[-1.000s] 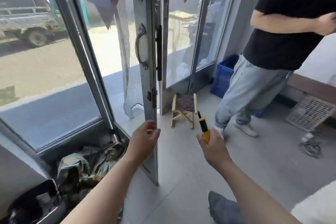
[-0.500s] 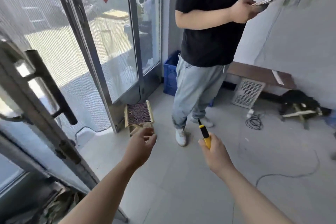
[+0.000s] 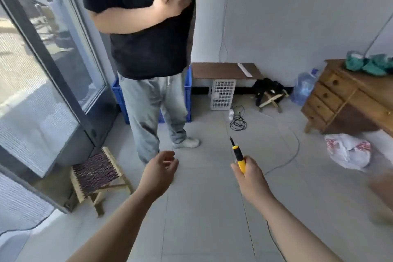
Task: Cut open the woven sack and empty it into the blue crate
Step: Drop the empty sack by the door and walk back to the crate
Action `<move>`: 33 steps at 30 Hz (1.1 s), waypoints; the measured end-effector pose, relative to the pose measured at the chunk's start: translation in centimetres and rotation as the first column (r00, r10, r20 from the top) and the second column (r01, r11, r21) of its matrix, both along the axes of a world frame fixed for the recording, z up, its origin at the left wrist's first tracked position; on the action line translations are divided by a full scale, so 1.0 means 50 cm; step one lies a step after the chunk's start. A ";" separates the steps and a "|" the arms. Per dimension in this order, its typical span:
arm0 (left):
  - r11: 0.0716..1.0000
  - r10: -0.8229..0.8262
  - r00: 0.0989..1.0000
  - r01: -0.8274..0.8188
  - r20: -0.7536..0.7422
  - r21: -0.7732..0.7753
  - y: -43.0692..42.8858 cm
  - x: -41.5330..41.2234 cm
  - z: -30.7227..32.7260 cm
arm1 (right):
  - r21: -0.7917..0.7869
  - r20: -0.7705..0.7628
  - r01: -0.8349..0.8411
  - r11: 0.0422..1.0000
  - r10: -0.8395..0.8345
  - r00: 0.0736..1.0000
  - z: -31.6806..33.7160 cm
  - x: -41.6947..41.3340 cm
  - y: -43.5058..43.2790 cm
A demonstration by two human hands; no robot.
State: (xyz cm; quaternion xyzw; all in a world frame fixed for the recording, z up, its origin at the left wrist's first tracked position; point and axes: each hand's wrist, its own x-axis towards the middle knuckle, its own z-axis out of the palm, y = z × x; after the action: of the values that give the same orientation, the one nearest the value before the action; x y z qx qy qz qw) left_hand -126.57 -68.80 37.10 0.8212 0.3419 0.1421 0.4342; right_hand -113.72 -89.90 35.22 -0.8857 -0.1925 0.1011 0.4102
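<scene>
Gone is the door; blue crate (image 3: pixel 188 95) lies ahead of the fingers, behind a bystander (image 3: pixel 148 49). Right hand (image 3: pixel 248 174) clenches the knife (image 3: pixel 239 156); left hand (image 3: pixel 159 173) hangs loose, nearer. No sack visible.

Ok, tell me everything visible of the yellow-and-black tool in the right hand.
The tool is slim and pen-like: a yellow lower body, a black upper section with a yellow band, then a thin dark tip. It looks like plastic; whether a blade is out cannot be told. It stands nearly upright, tip leaning slightly left, above the grey floor. Only the right hand touches it, fingers wrapped round the yellow base.
</scene>
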 end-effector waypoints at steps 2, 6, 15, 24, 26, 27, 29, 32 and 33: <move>0.999 -0.042 0.999 0.042 -0.006 -0.019 0.002 0.072 -0.007 | -0.013 0.003 0.051 0.999 -0.051 0.999 -0.009 0.060 -0.013; 0.993 -0.116 0.993 0.116 0.001 0.004 0.003 0.243 -0.012 | -0.024 0.029 0.130 0.991 -0.129 0.991 -0.021 0.212 -0.030; 0.993 -0.116 0.993 0.115 0.034 0.016 0.012 0.658 0.011 | -0.049 0.068 0.127 0.991 -0.123 0.990 0.005 0.631 -0.031; 0.994 -0.109 0.994 0.109 0.018 -0.019 0.101 0.976 0.014 | -0.028 0.025 0.125 0.992 -0.125 0.992 0.017 0.973 0.055; 0.995 -0.095 0.995 0.096 0.020 -0.038 0.138 1.052 0.014 | -0.022 0.011 0.118 0.993 -0.118 0.993 0.016 1.049 0.092; 0.995 -0.090 0.996 0.091 0.024 -0.039 0.159 1.092 0.013 | -0.017 0.006 0.117 0.993 -0.117 0.993 0.016 1.088 0.114; 0.996 -0.082 0.996 0.083 0.035 -0.036 0.208 1.169 0.014 | -0.003 -0.006 0.114 0.993 -0.114 0.993 0.020 1.165 0.162; 0.996 -0.072 0.997 0.074 0.040 -0.047 0.287 1.286 0.024 | 0.003 -0.020 0.108 0.994 -0.108 0.994 0.033 1.279 0.243; 0.996 -0.070 0.997 0.072 0.038 -0.051 0.312 1.323 0.028 | 0.000 -0.023 0.111 0.994 -0.111 0.994 0.036 1.316 0.270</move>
State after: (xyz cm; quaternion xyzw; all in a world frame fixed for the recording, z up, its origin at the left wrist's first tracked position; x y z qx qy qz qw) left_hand -60.43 -53.18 38.48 0.8185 0.3083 0.1322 0.4664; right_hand -47.90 -76.42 37.02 -0.8936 -0.1382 0.0882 0.4179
